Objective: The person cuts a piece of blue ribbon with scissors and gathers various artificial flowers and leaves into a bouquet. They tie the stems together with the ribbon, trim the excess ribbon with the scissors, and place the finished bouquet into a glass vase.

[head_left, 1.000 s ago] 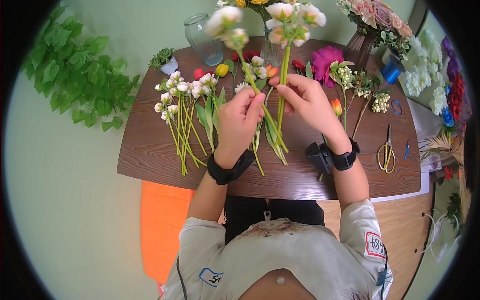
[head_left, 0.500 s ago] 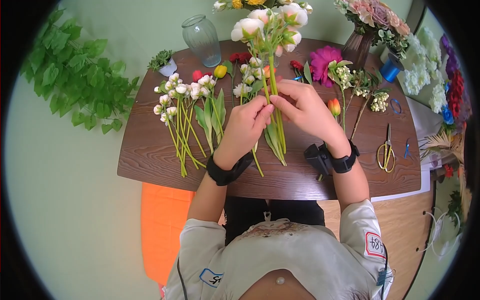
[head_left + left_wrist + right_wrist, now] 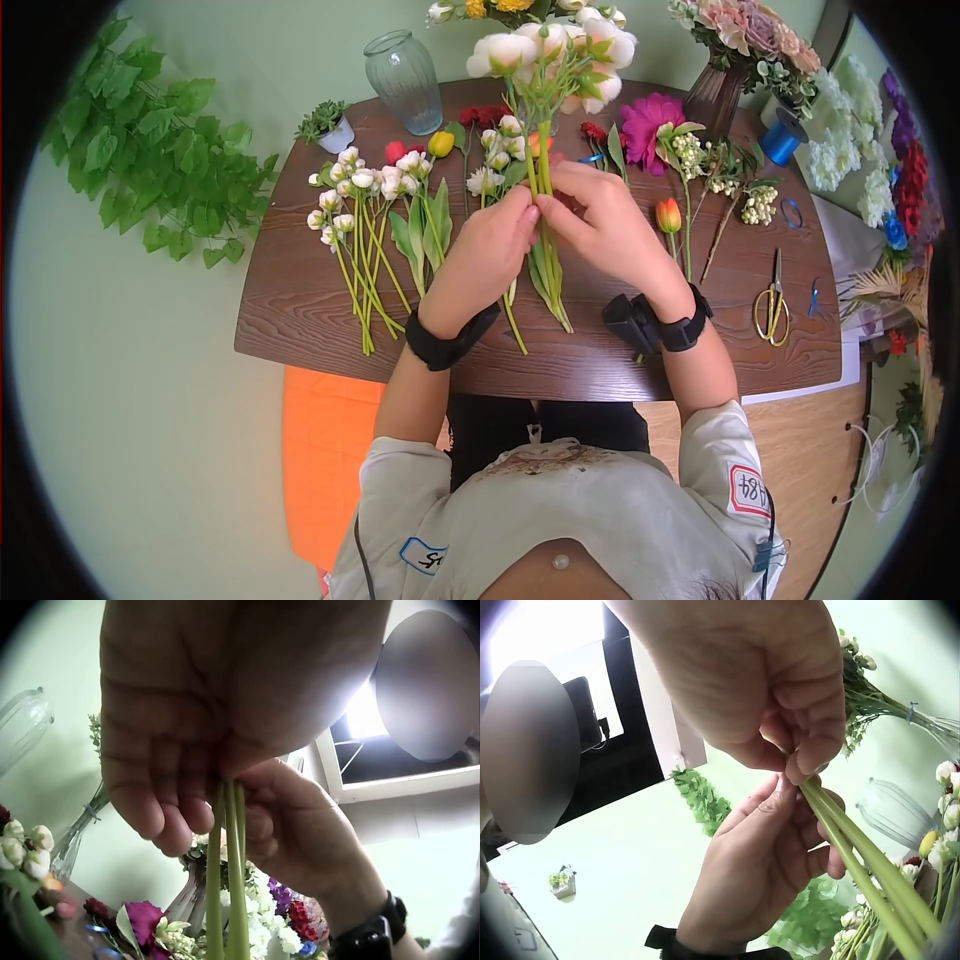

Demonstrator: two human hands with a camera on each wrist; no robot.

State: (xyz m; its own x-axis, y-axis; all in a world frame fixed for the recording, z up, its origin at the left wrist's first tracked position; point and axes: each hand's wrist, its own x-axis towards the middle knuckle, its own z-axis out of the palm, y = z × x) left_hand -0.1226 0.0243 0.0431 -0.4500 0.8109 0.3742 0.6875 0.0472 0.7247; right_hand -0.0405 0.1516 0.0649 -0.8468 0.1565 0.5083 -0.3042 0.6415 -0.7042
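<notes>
White flowers [image 3: 605, 45], bunched; stems [image 3: 236, 900] pinched by left hand [image 3: 487, 248] and right hand [image 3: 607, 218], fingers of both curled close, above brown table [image 3: 300, 295].

- Pale shirt [image 3: 610, 515] here, short sleeves [image 3: 708, 445]!
- Red-edged label [image 3: 747, 489] on the right one!
- Blue-edged label [image 3: 421, 554], left side!
- Black wristbands [image 3: 440, 350], a pair!
- And black trousers [image 3: 490, 420]!

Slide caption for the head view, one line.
Left hand and right hand hold white flowers by their green stems over a wooden table, gold-handled scissors lying at right.
</notes>
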